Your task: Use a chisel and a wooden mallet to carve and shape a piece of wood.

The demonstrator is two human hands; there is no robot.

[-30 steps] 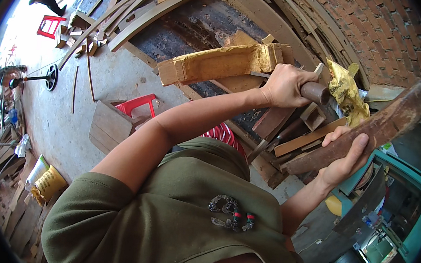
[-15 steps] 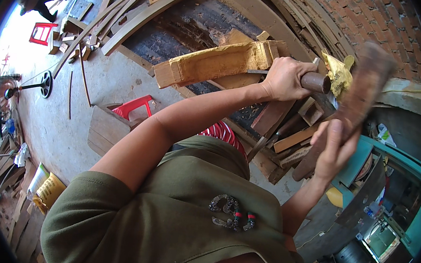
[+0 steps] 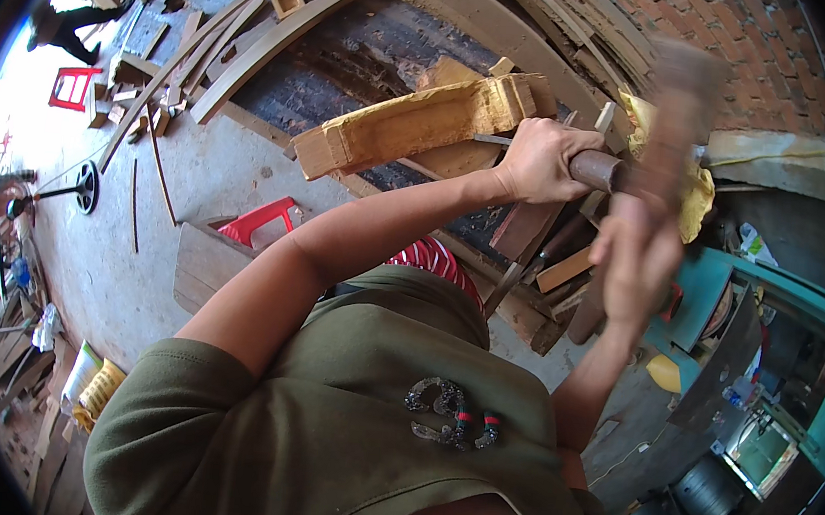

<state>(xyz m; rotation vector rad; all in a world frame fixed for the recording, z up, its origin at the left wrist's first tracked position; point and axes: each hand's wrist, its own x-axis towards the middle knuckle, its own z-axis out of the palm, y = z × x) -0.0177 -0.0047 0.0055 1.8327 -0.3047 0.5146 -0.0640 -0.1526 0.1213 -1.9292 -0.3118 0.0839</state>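
Left elbow [image 3: 307, 248]: bent, set out to the person's left.
Left forearm [image 3: 402, 212]: bare, extended forward and across to the right.
Left wrist [image 3: 503, 183]: nearly straight.
Left hand [image 3: 543, 161]: fingers curled into a closed grip, back of hand facing up.
Right forearm [image 3: 590, 386]: bare, reaching forward.
Right hand [image 3: 637, 267]: fingers curled in a grip, outline blurred; near the left hand, not touching it.

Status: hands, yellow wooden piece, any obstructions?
Left hand gripping dark handle; right hand gripping blurred wooden bar. Yellow wooden piece beside left hand. Bar partly hiding yellow bag.
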